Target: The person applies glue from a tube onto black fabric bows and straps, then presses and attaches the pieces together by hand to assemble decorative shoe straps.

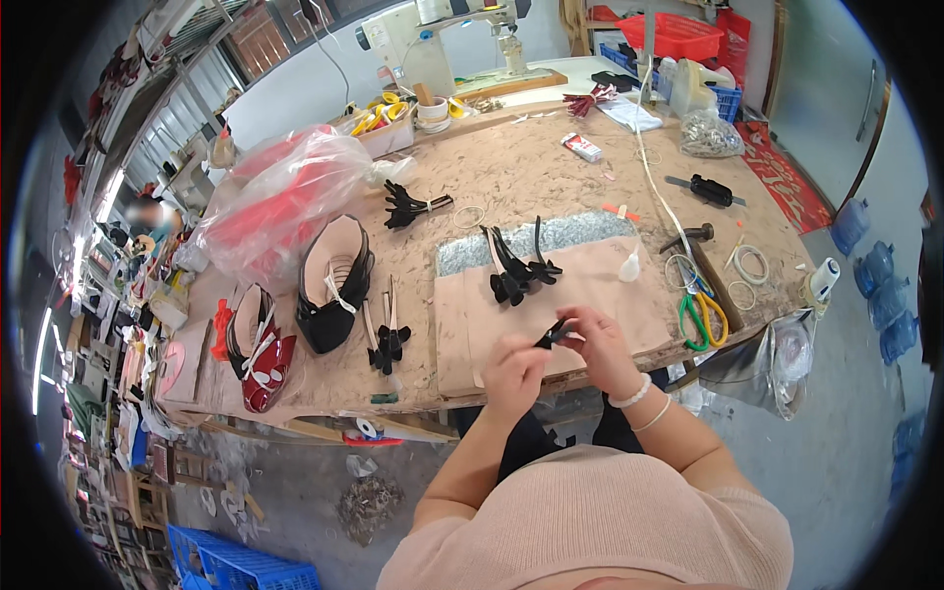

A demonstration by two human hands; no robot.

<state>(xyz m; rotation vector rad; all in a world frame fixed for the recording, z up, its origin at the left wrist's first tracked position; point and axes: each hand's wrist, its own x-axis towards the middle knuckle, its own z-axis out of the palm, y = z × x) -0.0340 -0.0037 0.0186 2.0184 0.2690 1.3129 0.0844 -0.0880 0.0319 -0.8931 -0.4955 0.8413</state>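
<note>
Over the front of a pale board (462,344) my two hands meet at a small black strap piece (556,334). My right hand (600,346) pinches it from the right side. My left hand (513,376), slightly smeared by motion, closes its fingers at the piece's left end. Just beyond them lies a cluster of similar black strap pieces (509,275) with bow-like ends, and a single one (542,261) beside it. Another pair (388,339) rests left of the board, and a tied bundle (408,206) lies farther back.
Black shoe uppers (334,310) and dark red ones (264,374) stand at the left, before a plastic bag with red contents (295,197). Right of the board are scissors (700,320), a hammer (688,236) and a small white bottle (629,264). A sewing machine (423,59) stands behind.
</note>
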